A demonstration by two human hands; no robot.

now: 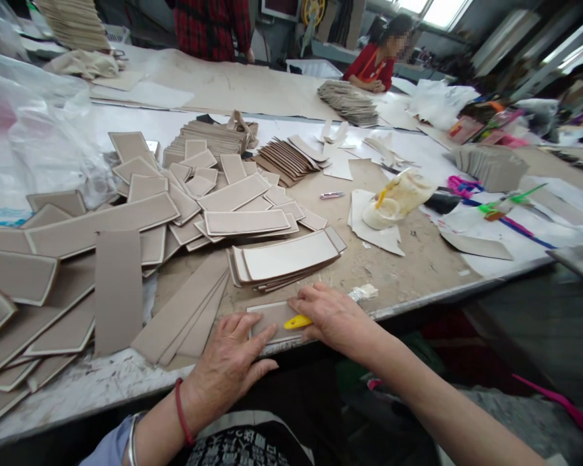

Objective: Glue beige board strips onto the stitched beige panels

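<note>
A grey-beige rectangular piece (pixel 274 317) with a pale border lies at the table's front edge. My left hand (pixel 233 353) rests at its left end, fingers stretched and apart. Closed around a brush is my right hand (pixel 335 317), lying over the piece's right end. The yellow handle (pixel 297 321) of this brush pokes out to the left, and its whitish bristles (pixel 365 292) show beyond the hand. Just behind both hands sits a stack of similar pieces (pixel 286 257). To the left, several long plain strips (pixel 189 314) are fanned out near my left hand.
A large heap of bordered pieces (pixel 102 226) covers the left side. A glue-smeared pot (pixel 383 210) stands on a scrap at right. Farther back are a fanned dark stack (pixel 289 162) and a plastic bag (pixel 43 129). Two people (pixel 374 65) are across the table.
</note>
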